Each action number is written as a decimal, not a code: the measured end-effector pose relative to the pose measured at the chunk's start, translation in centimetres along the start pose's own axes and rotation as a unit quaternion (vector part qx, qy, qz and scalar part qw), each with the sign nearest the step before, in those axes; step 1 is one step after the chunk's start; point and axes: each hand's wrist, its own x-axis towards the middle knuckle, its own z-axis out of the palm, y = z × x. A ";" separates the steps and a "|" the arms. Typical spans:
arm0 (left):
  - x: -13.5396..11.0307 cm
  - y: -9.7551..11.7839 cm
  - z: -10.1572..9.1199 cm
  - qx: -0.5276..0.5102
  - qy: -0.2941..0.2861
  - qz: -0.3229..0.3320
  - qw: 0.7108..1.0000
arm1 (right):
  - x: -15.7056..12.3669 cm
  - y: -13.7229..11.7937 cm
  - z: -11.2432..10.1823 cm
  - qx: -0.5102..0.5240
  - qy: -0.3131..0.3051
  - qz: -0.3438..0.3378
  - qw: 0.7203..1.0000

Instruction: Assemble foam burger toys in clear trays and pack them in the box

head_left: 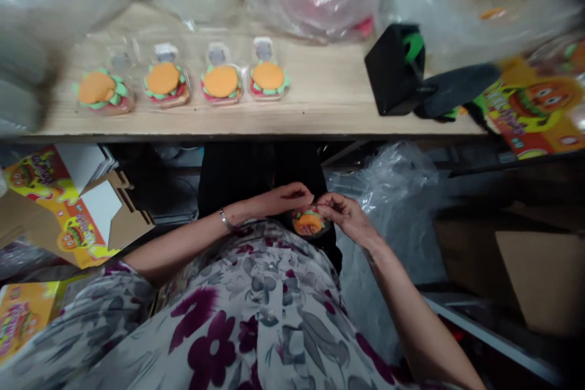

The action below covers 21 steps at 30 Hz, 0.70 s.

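Observation:
Low over my lap, a small toy-like burger in clear plastic packaging [309, 223] shows an orange bun with bits of green and red. My left hand [289, 197] reaches in from the left, its fingers pressed together at the package's upper edge. From the right, my right hand [346, 216] pinches the same edge between thumb and fingers. The fingertips of both hands nearly meet there. Exactly how the left fingers grip is partly hidden.
Several burgers in open clear cases [222, 82] line the wooden table [329, 97]. A black tape dispenser [395, 70] stands right of them. Plastic bags [315, 0] with coloured pieces lie behind. Printed cartons [82, 219] are at left, a cardboard box [539, 274] at right.

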 end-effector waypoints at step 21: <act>1.1 9.4 -1.1 -0.470 0.066 0.100 0.875 | 9.8 -13.5 -16.2 -0.074 0.274 -0.108 0.953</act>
